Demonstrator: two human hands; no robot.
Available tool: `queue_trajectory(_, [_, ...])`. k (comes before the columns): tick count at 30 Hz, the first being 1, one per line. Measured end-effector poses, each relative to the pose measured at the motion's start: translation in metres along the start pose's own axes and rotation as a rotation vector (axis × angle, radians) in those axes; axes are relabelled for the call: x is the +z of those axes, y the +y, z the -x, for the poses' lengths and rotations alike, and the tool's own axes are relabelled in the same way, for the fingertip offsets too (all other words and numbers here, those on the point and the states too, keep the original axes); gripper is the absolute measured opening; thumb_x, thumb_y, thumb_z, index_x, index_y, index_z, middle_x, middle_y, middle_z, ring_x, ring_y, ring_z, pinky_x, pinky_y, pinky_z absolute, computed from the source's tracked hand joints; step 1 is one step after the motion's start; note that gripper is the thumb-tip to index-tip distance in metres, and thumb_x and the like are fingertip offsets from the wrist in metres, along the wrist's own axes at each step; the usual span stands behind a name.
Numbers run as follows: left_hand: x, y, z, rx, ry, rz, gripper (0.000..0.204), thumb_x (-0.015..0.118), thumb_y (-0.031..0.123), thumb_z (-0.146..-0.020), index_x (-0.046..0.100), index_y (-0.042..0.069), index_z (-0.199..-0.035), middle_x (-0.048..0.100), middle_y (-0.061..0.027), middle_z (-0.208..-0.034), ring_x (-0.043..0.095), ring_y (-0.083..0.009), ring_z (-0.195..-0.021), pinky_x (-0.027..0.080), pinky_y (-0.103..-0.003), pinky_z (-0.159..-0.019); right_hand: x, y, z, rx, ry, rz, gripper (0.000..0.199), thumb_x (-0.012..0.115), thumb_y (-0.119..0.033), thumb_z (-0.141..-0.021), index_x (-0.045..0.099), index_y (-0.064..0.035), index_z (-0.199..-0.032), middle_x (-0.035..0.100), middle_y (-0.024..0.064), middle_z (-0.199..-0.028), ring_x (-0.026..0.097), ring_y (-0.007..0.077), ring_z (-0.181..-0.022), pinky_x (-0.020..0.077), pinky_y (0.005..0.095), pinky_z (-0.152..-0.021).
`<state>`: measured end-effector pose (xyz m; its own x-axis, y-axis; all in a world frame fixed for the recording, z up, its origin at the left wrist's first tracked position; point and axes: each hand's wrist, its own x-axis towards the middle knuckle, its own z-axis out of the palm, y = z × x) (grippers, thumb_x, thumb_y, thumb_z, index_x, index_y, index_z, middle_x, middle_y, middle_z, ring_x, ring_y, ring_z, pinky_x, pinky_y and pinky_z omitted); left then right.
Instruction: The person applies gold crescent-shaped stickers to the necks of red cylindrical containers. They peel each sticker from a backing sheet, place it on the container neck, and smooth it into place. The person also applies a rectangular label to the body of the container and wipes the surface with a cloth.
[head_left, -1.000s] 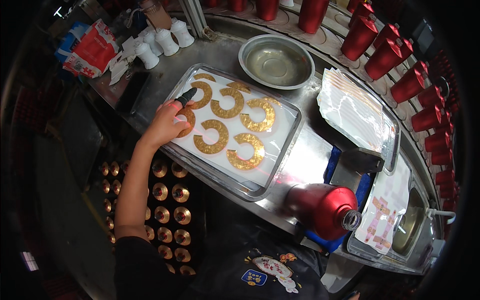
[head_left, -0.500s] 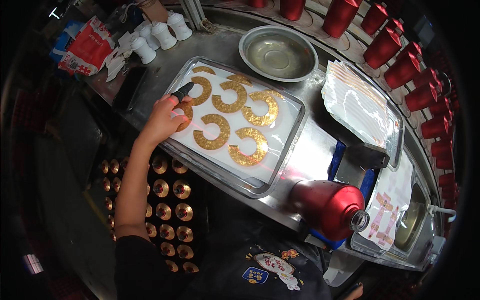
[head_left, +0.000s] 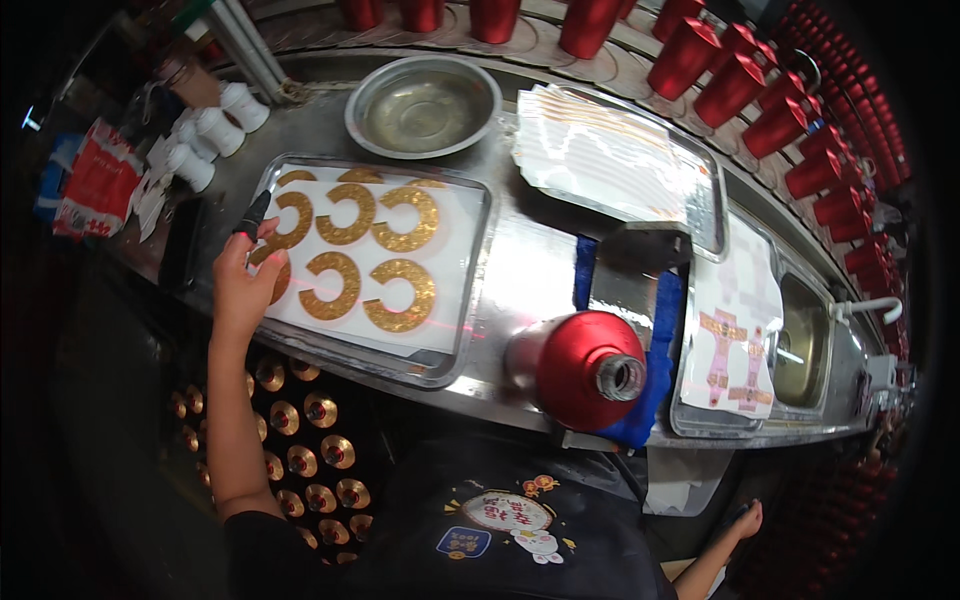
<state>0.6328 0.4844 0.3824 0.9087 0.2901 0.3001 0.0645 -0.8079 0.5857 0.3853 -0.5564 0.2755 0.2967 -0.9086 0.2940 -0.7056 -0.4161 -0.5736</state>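
The left hand [head_left: 243, 285] is staying at the tray's [head_left: 470, 290] left edge as before, fingers curled around a black tool [head_left: 252, 215], touching a gold crescent decal [head_left: 277, 272]. At far left a red package [head_left: 98, 185] is lying. The right hand [head_left: 745, 520] is hanging spread, empty.

Black tool [head_left: 252, 215], apparently a scraper, over gold crescents [head_left: 352, 235]

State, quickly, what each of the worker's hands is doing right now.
Left hand: closed on a black tool over the tray.
Right hand: hanging low, empty.
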Motion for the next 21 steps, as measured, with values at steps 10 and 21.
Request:
queue_trajectory(10, [0.04, 0.005, 0.003, -0.061, -0.095, 0.458, 0.02, 0.067, -0.004, -0.089, 0.063, -0.007, -0.108, 0.067, -0.0136, -0.125, 0.062, -0.017, -0.114, 0.049, -0.031, -0.099, -0.031, -0.093, 0.027, -0.016, 0.014, -0.313, 0.038, 0.072, -0.028, -0.094, 0.072, 0.0021, -0.117, 0.074, 0.0087, -0.109, 0.067, 0.0141, -0.097, 0.0515, 0.0284, -0.09])
queue_trajectory(21, [0.022, 0.018, -0.013, -0.021, -0.099, 0.47, 0.032, 0.058, 0.008, -0.102, 0.058, -0.008, -0.13, 0.064, -0.0153, -0.13, 0.059, -0.02, -0.119, 0.044, -0.033, -0.104, -0.048, -0.156, 0.1, 0.079, -0.062, -0.923, 0.02, 0.067, -0.018, -0.094, 0.075, -0.002, -0.102, 0.073, 0.0028, -0.09, 0.048, 0.0048, -0.048, 0.0364, 0.0204, -0.045])
